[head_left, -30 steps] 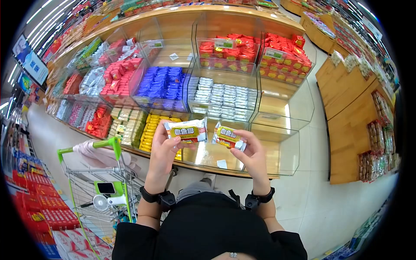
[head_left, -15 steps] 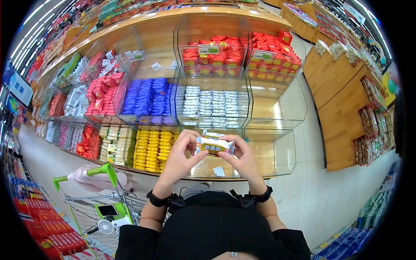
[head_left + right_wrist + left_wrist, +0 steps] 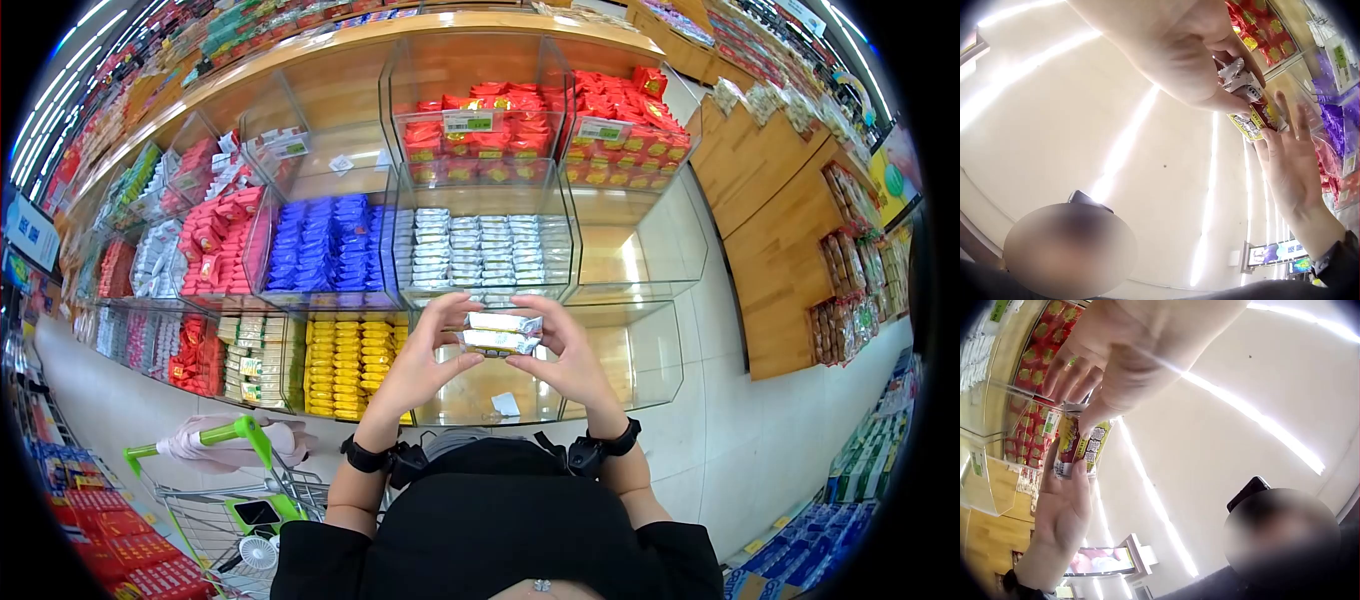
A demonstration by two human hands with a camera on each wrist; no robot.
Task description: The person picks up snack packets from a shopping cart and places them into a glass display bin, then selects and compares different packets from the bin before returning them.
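Note:
Two small wrapped snack packets, a rear snack packet [image 3: 503, 322] and a front snack packet [image 3: 500, 341], lie against each other between the hands in the head view. My left hand [image 3: 425, 352] pinches their left ends with thumb and fingers. At the right ends, my right hand [image 3: 567, 358] does the same. White wrapper sides face up in the head view. From the left wrist, a red and yellow printed face of a snack packet [image 3: 1090, 445] shows with the thumbs on it. The right wrist view shows the crimped silver-white end of a snack packet [image 3: 1235, 74].
Clear-walled bins ahead hold yellow packets [image 3: 345, 365], white packets [image 3: 475, 245], blue packets [image 3: 325, 245] and red packets [image 3: 490, 125]. A white paper slip [image 3: 505, 404] lies in the bin below the hands. A shopping cart [image 3: 235, 432] with a small fan [image 3: 258, 551] stands at left.
The hands have come together from apart, bringing the two packets, held one per hand, against each other. Since then the packets have tipped so their white sides face up. The head view has shifted.

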